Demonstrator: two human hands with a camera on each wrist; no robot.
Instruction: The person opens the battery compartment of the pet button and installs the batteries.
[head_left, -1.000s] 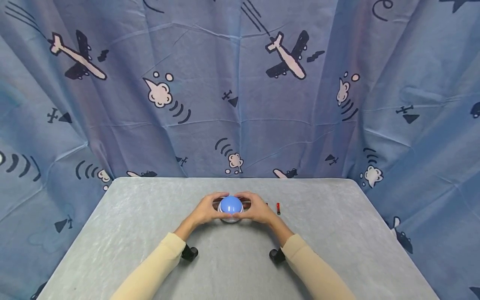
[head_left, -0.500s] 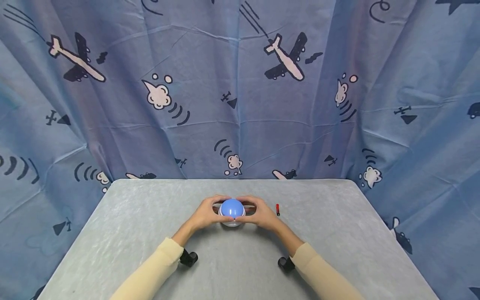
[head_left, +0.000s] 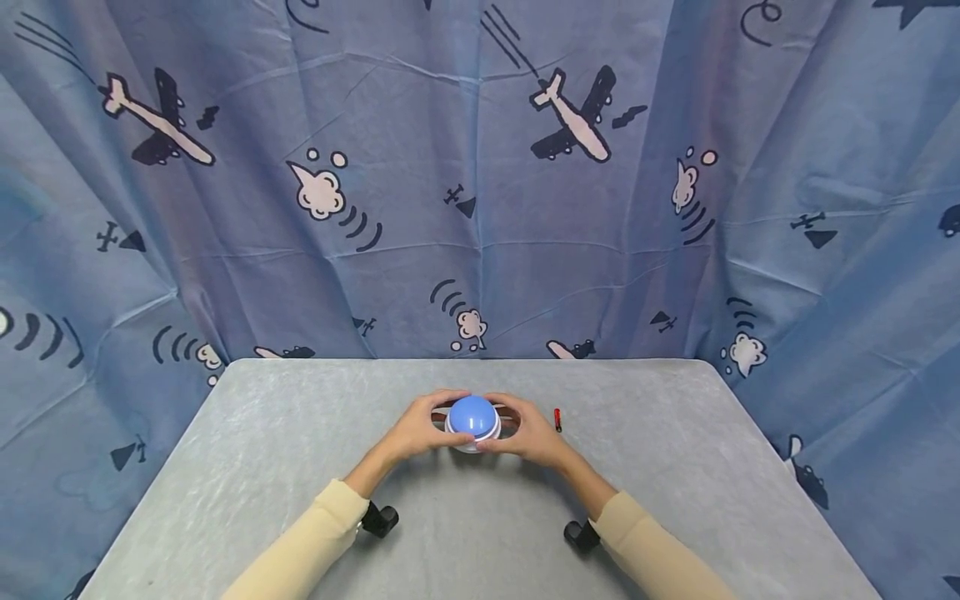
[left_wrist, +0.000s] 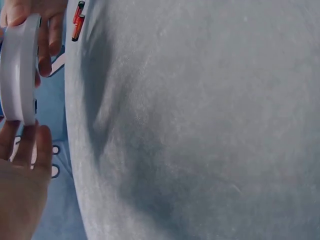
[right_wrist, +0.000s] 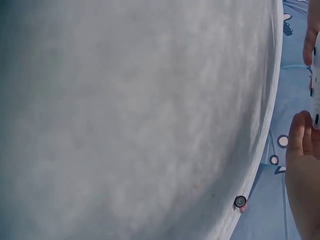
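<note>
A round device (head_left: 473, 422) with a blue dome and a white rim is held between both hands in the head view. My left hand (head_left: 415, 427) grips its left side, thumb at the near edge and fingers behind. My right hand (head_left: 534, 433) grips the right side the same way. In the left wrist view the white casing (left_wrist: 19, 70) appears side-on, raised above the table, with fingertips at its edge. The right wrist view catches only a strip of the white underside (right_wrist: 316, 95) with small dark feet, beside the right hand (right_wrist: 306, 170).
Right of the hands, small red-and-black batteries lie on the grey table (head_left: 637, 492); the left wrist view shows two batteries (left_wrist: 78, 22) close together. A blue curtain (head_left: 480, 208) with airplane prints hangs behind the table's far edge. Black wrist cameras (head_left: 381, 521) sit below the sleeves.
The device has shifted slightly to the right and nearer, both hands staying around it. The right forearm has moved outward to the right.
</note>
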